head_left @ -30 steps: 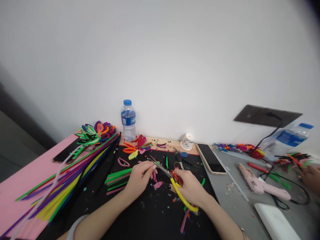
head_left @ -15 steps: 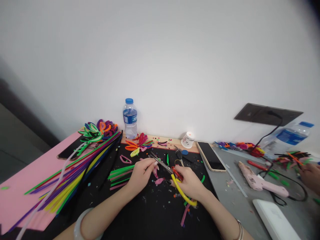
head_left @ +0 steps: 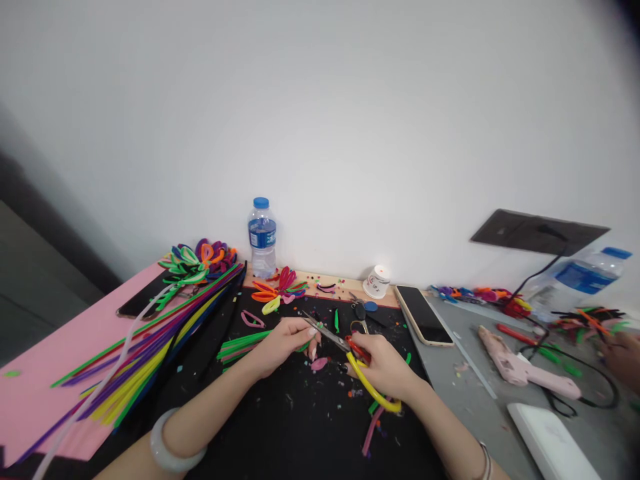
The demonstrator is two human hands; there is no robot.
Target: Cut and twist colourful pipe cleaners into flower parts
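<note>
My left hand (head_left: 287, 343) is closed in a pinch at the middle of the black mat. Between its fingertips is a short piece of pipe cleaner, mostly hidden by the fingers. My right hand (head_left: 383, 363) grips scissors (head_left: 333, 337) with red and yellow on the handles. Their blades point up and left, reaching the left fingertips. Green pipe cleaners (head_left: 243, 347) lie beside and partly behind my left hand. A small pink pipe cleaner loop (head_left: 319, 364) sits on the mat just below the blades, and pink strips (head_left: 371, 433) lie below my right hand.
At the left, long coloured pipe cleaners (head_left: 145, 357) cross a pink sheet (head_left: 55, 400). A water bottle (head_left: 263, 240), paper cup (head_left: 377, 283), phone (head_left: 425, 317) and keys (head_left: 360, 311) stand or lie behind. Rightward are a pink glue gun (head_left: 525, 370) and another person's hand (head_left: 623, 357).
The scissors' blades look closer together, and my left fingers have curled in around the piece. Both hands stay nearly in place. The view has shifted slightly.
</note>
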